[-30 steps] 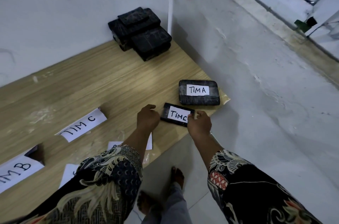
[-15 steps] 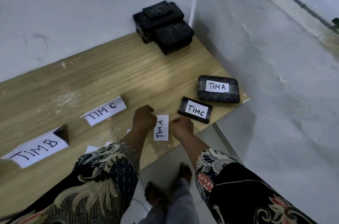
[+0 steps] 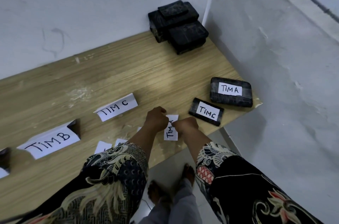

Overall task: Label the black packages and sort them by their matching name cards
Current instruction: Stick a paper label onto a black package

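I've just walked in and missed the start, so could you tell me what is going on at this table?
A person is labelling black packages. Both the left hand and the right hand hold a paper slip reading TIM A just above the wooden table. Two packages already carry labels, TIM A and TIM C. A stack of unlabelled black packages waits in the corner. Folded name cards TIM C and TIM B stand to the left.

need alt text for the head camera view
Both hands, left and right, pinch a white paper label reading TIM A over a wooden tabletop; labelled black packages, TIM C and TIM A, lie right.
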